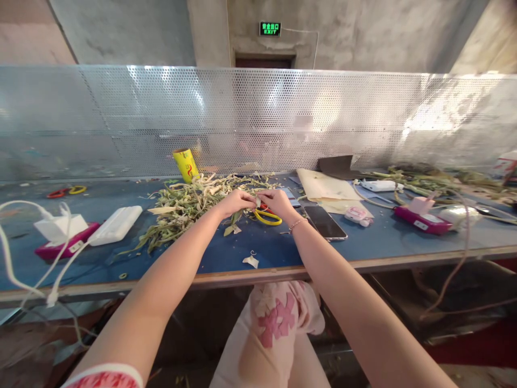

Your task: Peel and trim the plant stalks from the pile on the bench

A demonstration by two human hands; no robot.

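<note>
Pinched scrap [258, 201] partly hidden, sleeve [105, 378] cut off

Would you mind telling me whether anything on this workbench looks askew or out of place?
A pale scrap lies near the workbench's front edge, apart from the plant heap, so it looks dropped. The yellow tube behind the heap also appears tilted.

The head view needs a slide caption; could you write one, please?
Left hand and right hand meet at a pale piece beside a plant heap.

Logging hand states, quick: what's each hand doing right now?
Left hand: closed, pinching a small pale piece.
Right hand: closed, pinching the same piece.
</note>
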